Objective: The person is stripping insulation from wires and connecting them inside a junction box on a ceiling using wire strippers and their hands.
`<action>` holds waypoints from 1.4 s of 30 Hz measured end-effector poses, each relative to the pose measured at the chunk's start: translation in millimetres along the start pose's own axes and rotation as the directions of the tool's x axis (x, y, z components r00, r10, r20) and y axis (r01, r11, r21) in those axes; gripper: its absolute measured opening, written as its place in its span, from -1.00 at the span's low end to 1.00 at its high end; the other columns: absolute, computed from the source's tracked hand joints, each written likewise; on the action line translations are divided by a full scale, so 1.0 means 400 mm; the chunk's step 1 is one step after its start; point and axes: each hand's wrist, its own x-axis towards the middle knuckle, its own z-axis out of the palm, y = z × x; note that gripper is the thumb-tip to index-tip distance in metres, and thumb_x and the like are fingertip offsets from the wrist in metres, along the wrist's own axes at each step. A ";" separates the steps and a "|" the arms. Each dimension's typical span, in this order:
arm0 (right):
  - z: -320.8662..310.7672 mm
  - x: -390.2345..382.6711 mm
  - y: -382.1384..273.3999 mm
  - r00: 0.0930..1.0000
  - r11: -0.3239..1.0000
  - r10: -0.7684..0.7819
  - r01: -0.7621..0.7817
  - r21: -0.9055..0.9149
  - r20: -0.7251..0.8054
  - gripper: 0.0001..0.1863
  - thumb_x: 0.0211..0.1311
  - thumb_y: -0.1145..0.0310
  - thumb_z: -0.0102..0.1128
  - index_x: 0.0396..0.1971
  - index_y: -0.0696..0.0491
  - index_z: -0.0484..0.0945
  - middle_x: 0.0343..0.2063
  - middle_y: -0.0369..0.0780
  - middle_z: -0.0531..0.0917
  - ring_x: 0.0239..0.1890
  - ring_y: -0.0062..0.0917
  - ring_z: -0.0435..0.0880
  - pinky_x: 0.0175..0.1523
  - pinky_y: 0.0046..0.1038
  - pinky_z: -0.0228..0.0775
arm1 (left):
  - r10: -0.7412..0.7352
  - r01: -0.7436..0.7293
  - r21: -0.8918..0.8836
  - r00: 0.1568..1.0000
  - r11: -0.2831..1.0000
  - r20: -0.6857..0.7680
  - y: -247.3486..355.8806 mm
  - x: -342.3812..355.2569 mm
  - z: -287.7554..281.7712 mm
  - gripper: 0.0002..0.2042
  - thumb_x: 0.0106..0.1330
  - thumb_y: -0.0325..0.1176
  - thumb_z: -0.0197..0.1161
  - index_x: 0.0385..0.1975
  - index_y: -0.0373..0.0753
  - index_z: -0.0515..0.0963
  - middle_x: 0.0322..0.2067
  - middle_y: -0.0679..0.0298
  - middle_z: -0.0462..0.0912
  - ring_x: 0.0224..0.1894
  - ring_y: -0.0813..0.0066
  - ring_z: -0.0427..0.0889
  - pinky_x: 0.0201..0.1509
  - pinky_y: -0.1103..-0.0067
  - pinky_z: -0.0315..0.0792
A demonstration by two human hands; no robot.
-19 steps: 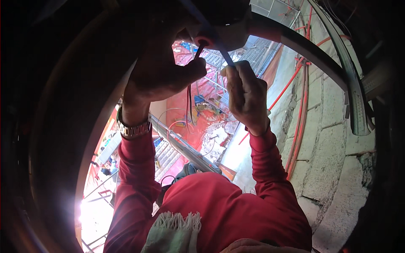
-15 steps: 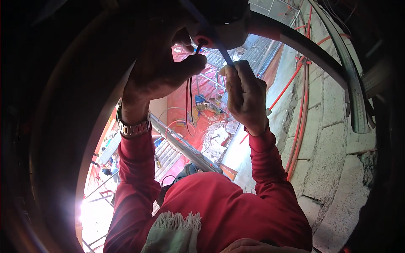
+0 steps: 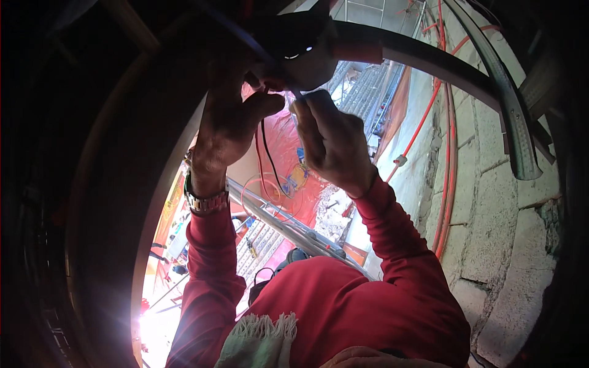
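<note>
We see the right hand closed around the lower end of a flat, dark-blue strip, whose straight line suggests it is held taut. The left hand is up beside a pale, blunt-cornered box, thumb across a thin red wire and a thin black wire hanging below it, perhaps to steady them; shadow hides its fingers, so we cannot tell whether it grips. A thick, dark curved bar and a perforated grey metal channel crowd our right, before a rough grey block wall; shadow cramps our left.
</note>
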 end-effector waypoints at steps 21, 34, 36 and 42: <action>0.047 -0.004 0.012 0.995 0.999 -0.005 0.010 0.050 -0.102 -0.79 0.36 0.50 0.24 -0.09 0.12 0.44 -0.55 -0.07 0.61 -0.60 -0.13 0.67 -0.59 -0.19 0.39 | -0.128 0.113 -0.207 0.990 0.972 -0.059 0.006 -0.005 0.014 -0.64 0.08 -0.55 0.39 -0.09 -0.39 0.53 -0.21 0.19 0.64 -0.12 0.44 0.60 0.07 0.46 0.47; 0.039 -0.121 0.029 0.993 0.983 0.118 -0.118 0.138 0.005 -0.75 0.30 0.57 0.27 -0.09 0.12 0.44 -0.49 -0.06 0.66 -0.50 -0.10 0.73 -0.49 -0.15 0.52 | 0.053 -0.049 -0.269 0.999 0.962 0.008 -0.018 -0.009 -0.008 -0.56 0.21 -0.58 0.34 0.12 -0.40 0.46 -0.09 0.10 0.65 -0.11 0.37 0.61 0.06 0.51 0.47; 0.060 -0.092 0.027 0.992 0.989 0.112 -0.105 0.103 -0.063 -0.80 0.31 0.55 0.28 -0.16 0.12 0.44 -0.51 -0.05 0.63 -0.52 -0.06 0.69 -0.50 -0.15 0.49 | 0.011 -0.007 -0.255 1.000 0.967 0.013 -0.016 -0.001 0.000 -0.56 0.17 -0.60 0.32 0.10 -0.40 0.48 -0.11 0.11 0.65 -0.11 0.38 0.61 0.05 0.51 0.47; 0.079 -0.082 0.032 0.993 0.989 0.063 -0.049 0.138 -0.099 -0.80 0.29 0.59 0.26 -0.17 0.11 0.43 -0.53 -0.09 0.60 -0.52 -0.09 0.70 -0.49 -0.19 0.50 | -0.081 0.084 -0.278 0.996 0.957 0.023 -0.026 -0.001 -0.024 -0.56 0.08 -0.60 0.32 0.03 -0.40 0.53 -0.16 0.14 0.66 -0.08 0.38 0.64 0.02 0.45 0.52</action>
